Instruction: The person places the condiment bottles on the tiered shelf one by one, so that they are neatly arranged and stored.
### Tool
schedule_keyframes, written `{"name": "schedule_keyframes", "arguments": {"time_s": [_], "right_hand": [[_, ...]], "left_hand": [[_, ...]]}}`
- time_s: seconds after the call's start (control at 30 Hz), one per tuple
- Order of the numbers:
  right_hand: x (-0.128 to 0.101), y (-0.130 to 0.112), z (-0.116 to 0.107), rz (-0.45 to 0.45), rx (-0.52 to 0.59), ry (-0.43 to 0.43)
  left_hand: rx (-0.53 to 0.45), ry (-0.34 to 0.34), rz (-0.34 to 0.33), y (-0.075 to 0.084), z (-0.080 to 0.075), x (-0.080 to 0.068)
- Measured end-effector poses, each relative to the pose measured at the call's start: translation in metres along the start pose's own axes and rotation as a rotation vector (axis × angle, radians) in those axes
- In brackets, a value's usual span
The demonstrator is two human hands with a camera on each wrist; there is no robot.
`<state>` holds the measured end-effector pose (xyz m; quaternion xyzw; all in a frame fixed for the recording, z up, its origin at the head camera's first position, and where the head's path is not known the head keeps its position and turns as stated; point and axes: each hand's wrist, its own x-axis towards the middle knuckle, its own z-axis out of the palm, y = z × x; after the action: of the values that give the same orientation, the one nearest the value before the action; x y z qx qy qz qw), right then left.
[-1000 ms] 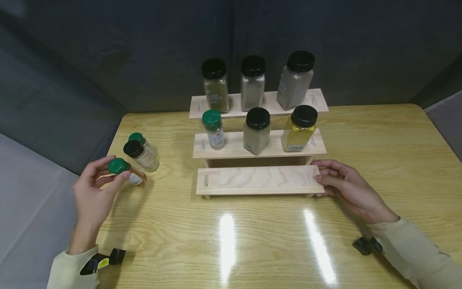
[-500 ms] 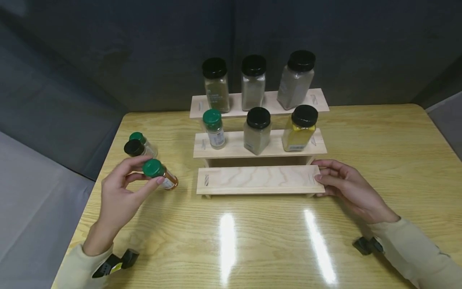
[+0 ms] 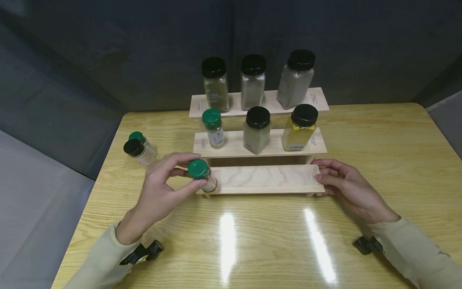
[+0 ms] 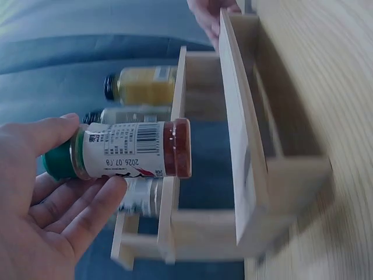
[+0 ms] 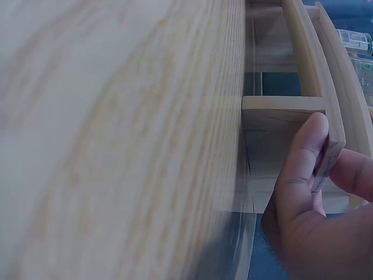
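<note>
Progress, as judged from how things lie: the three-step wooden rack (image 3: 260, 179) is part filled. The top step is taken by 3 black-capped jars (image 3: 252, 82), the middle step by a small green-capped jar (image 3: 213, 128) plus 2 black-capped jars, one w/ yellow contents (image 3: 298, 127). The bottom step carries nothing set down yet.

A green-capped spice bottle (image 3: 201, 173) w/ red contents is pinched at the cap end by the left hand (image 3: 162, 192), thumb and fingers curled round it. In the left wrist view the bottle (image 4: 125, 156) is seen lying sideways in the fingers (image 4: 76, 216), base toward the rack, just short of the bottom step's near-left end. It is not yet set on the board and not yet upright; whether it touches the board's edge cannot be told.

The rack's other end is gripped by the right hand (image 3: 346, 188): thumb on top of the bottom board, fingers round its edge, as also shown in the right wrist view (image 5: 303, 192). The rack appears to be steadied by it.

Left over, by judgement: this bottle to be stood on the bottom step, and 2 more jars, one green-capped (image 3: 140, 139) and one black-capped (image 3: 138, 151), lie on the table (image 3: 252, 241) beyond the left hand, on its outer side, well apart from the rack. Roughly 6 placed, 3 outstanding.
</note>
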<state>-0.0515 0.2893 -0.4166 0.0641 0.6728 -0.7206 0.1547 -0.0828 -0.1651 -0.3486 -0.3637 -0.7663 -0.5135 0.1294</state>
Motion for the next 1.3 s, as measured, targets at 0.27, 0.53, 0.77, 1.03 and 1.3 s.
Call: {"name": "schedule_keyframes", "arguments": {"time_s": [0.27,0.53,0.77,1.03,1.3], "right_hand": [[0.001,-0.001,0.0,-0.003,-0.01,-0.004],[0.001,-0.001,0.001,-0.021,0.061,-0.019],[0.002,-0.002,0.001,0.014,0.01,0.008],[0.002,-0.002,0.001,0.026,-0.022,0.007],[0.0,0.001,0.0,-0.006,-0.003,-0.014]], "left_hand": [[-0.099,-0.06,0.003,0.008,0.034,0.021],[-0.183,-0.072,0.068,0.017,0.074,0.043],[-0.179,-0.113,0.088,0.022,0.106,0.058],[-0.161,-0.153,0.05,0.026,0.127,0.071],[-0.151,-0.185,0.039,0.029,0.147,0.081]]}}
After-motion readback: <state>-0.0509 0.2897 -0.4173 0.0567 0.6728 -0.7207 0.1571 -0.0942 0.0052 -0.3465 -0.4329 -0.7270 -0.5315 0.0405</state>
